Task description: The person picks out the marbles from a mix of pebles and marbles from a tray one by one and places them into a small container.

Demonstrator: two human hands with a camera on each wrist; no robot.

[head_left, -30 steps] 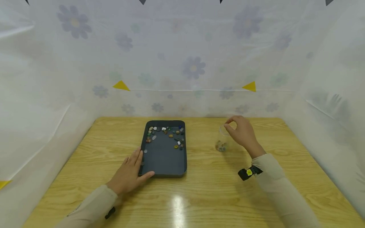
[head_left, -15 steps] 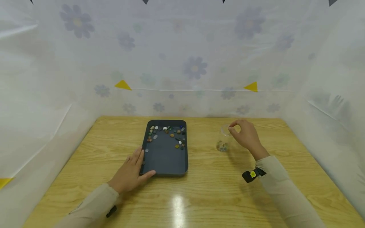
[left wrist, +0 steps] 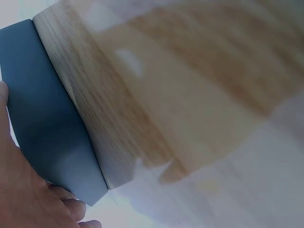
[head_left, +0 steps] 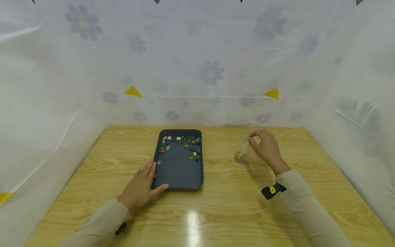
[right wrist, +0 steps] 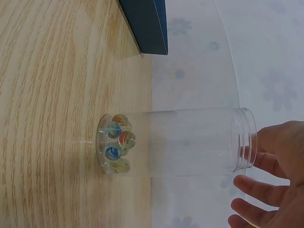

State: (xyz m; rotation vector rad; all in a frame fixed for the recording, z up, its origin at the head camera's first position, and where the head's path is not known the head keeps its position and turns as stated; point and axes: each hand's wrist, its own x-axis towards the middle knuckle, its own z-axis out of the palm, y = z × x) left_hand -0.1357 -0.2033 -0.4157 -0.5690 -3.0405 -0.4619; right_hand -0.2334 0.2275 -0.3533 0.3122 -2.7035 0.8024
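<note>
A dark rectangular tray lies on the table, with several small coloured stones mostly toward its far end and sides. My left hand rests against its near left corner, fingers straight along the left side and thumb at the near rim. To the right stands a clear plastic jar without a lid, upright, with several glass marbles at its bottom. My right hand pinches the right side of the jar's rim between thumb and forefinger, the other fingers spread beside it in the right wrist view.
The wooden table carries both the tray and the jar. White sheeting with printed flowers closes off the back and both sides. Yellow triangles mark the back sheet.
My right hand has shifted slightly right and toward me, its fingertips going from over the jar's mouth to the right of its rim. The left hand stays on the tray.
</note>
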